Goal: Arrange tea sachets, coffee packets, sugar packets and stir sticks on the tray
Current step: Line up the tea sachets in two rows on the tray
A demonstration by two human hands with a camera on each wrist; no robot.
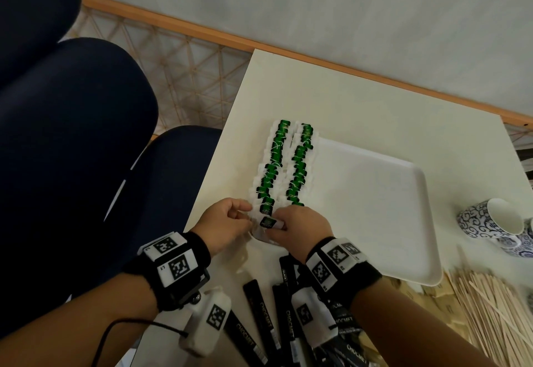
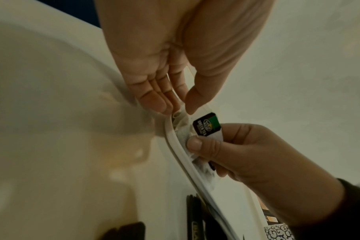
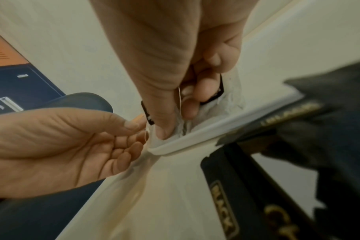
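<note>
- My right hand point(image 1: 300, 223) holds a tea sachet point(image 1: 267, 221) at the near left corner of the tray point(image 1: 375, 208); thumb and fingers are closed on the soft pouch, with the green-and-black tag showing above them in the left wrist view.
- My left hand point(image 1: 227, 222) comes in beside it with thumb and fingertips drawn narrow at the pouch's left edge. It seems to be pinching the paper or the string, but I cannot tell for sure.
- I judge two hands are needed because the pouch is limp and its string is loose: one steadies it, the other tidies it so it lies flat like the rest.
- The tray holds two rows of sachets point(image 1: 285, 164) along its left side, running far to near, overlapped with tags up. This one goes at the near end of the left row, just inside the rim.
- The rest of the tray is bare, I take it to leave room for the other items.
- Coffee packets point(image 1: 259, 317), black sticks, lie loose on the desk point(image 1: 317, 92) near me, off the tray.
- Stir sticks point(image 1: 490, 309) lie heaped on the desk at the near right, over some tan packets, perhaps the sugar.
- Patterned cups point(image 1: 490, 222) stand right of the tray.
</note>
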